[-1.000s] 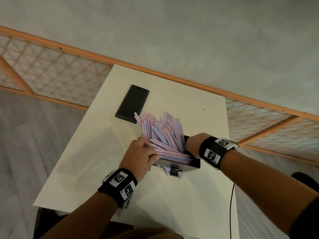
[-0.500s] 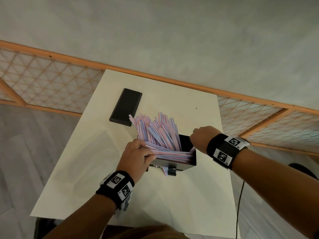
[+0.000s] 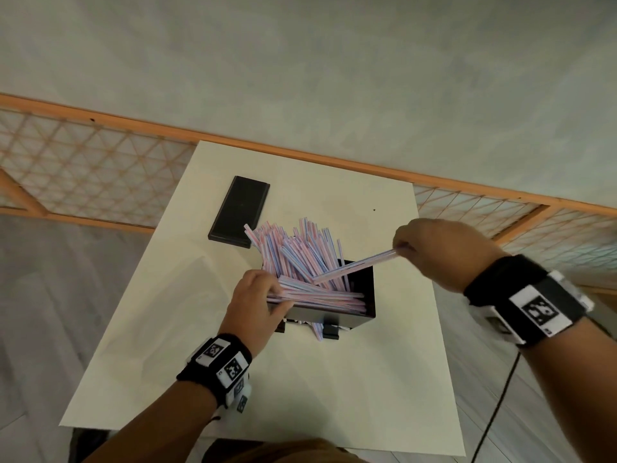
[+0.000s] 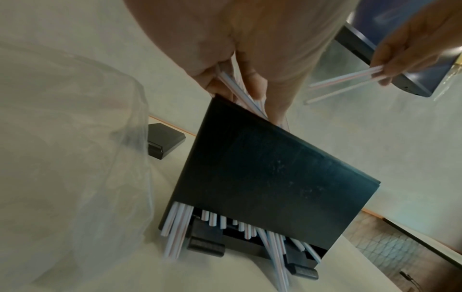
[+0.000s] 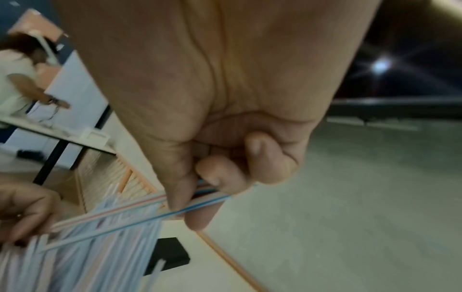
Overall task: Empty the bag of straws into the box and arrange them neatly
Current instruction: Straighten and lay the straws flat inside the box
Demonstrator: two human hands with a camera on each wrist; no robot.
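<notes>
A clear plastic bag [image 4: 70, 150] shows at the far left of the left wrist view, lying crumpled on the white surface [image 3: 160, 315]. Farther back on the surface lies a flat black lid [image 3: 239, 211], apart from the box. The left hand [image 3: 255, 310] is at the left end of the black box [image 3: 362, 289], its grip clenched on a bundle of pink and blue striped straws [image 3: 300, 259] that lie across the box's top. Behind them more straws stand and lean in a loose fan out of the box, and several ends poke out through the slot at its bottom front [image 4: 175, 227]. To the right, the right hand [image 3: 440, 252] is raised above the box's right end, its grip pinching two straws [image 3: 357, 265] between thumb and fingers; their free ends slant down towards the pile.
</notes>
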